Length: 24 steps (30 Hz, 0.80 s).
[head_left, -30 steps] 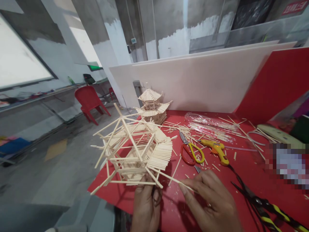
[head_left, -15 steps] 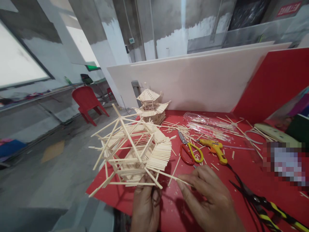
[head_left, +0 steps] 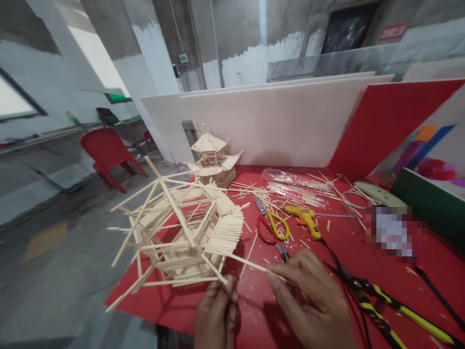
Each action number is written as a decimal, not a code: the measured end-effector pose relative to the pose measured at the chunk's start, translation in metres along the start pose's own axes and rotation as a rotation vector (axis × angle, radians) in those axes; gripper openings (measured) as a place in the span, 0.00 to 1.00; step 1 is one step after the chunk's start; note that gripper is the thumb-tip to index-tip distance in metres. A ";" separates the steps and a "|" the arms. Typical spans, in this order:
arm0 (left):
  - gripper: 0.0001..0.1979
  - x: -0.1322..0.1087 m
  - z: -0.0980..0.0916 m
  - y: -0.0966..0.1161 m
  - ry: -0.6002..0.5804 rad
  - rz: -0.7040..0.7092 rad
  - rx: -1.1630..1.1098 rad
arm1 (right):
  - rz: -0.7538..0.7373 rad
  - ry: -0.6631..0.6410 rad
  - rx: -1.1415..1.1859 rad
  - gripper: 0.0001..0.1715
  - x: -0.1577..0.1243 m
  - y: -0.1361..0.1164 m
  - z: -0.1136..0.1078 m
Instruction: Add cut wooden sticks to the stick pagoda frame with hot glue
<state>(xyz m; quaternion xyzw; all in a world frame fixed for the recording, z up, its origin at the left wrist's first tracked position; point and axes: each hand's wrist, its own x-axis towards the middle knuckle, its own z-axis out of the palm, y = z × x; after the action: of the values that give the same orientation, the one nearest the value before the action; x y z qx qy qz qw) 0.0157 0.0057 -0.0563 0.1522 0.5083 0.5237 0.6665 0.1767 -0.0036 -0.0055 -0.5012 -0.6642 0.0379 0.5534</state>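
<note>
A pavilion model of pale wooden sticks, with an open roof frame and one slatted side, stands at the left of the red tabletop. My left hand is at its near right corner, fingers closed around the tip of a sloping strut; part of the grip is hidden. In a pinch between thumb and fingers, my right hand holds a thin wooden stick. The stick's far end reaches the model's corner by the slats; whether it is joined there I cannot tell. A cutter knife lies just beyond my right hand.
Behind stands a finished-looking tiered pagoda. Scissors, a yellow glue gun, loose sticks and a plastic bag of sticks lie on the red table. Black-and-yellow shears lie at right. White boards lean behind.
The view has swung right, shifting the scene left. My left hand has slid down and outward to the strut's tip. My right hand keeps its pinch on the stick.
</note>
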 end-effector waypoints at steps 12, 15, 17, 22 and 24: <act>0.18 -0.003 0.054 -0.032 -0.244 0.232 0.197 | 0.334 -0.421 -0.221 0.19 0.000 0.054 -0.031; 0.20 0.000 0.047 -0.032 -0.255 0.245 0.356 | 0.384 -0.398 -0.338 0.15 0.034 0.085 -0.001; 0.20 0.000 0.040 -0.029 -0.222 0.259 0.383 | 0.415 -0.414 -0.358 0.16 0.044 0.102 0.024; 0.18 -0.003 0.028 -0.019 -0.221 0.293 0.365 | 0.467 -0.422 -0.298 0.22 0.045 0.123 0.051; 0.17 -0.003 0.025 -0.019 -0.239 0.290 0.364 | 0.476 -0.403 -0.242 0.22 0.047 0.127 0.045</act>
<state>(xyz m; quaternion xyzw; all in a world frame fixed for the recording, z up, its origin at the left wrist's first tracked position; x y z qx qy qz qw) 0.0471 0.0034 -0.0575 0.4016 0.4847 0.4922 0.6012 0.2266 0.1155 -0.0672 -0.6868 -0.6242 0.1853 0.3230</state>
